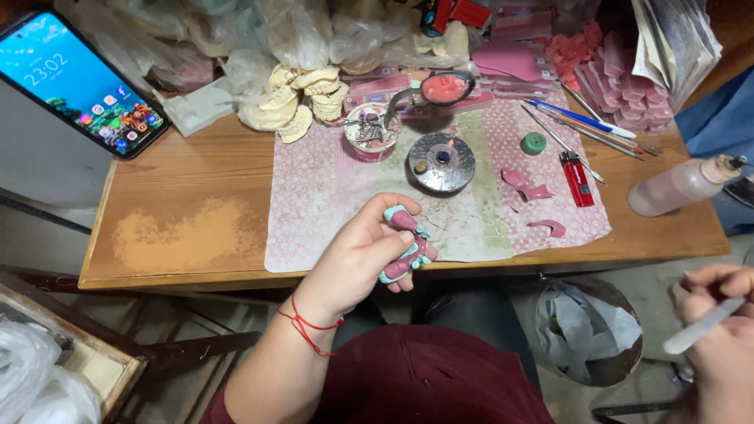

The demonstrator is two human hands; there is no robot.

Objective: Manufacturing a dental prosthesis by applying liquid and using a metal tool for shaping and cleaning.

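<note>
My left hand point(357, 255) grips a dental cast point(406, 243) with a teal base and pink wax gums, held just over the table's front edge. A red string circles that wrist. My right hand point(719, 341) is low at the right, off the table, shut on a thin silvery hand tool point(701, 326) that points up to the right. The two hands are far apart.
A patterned pink cloth point(330, 196) covers the wooden table point(188, 220). On it stand a round metal burner point(441, 162), a small tub point(371, 130), a red lighter point(578, 178), a green cap point(533, 143), wax scraps and several tools. A phone point(75, 78) leans at left; a bottle point(679, 184) lies at right.
</note>
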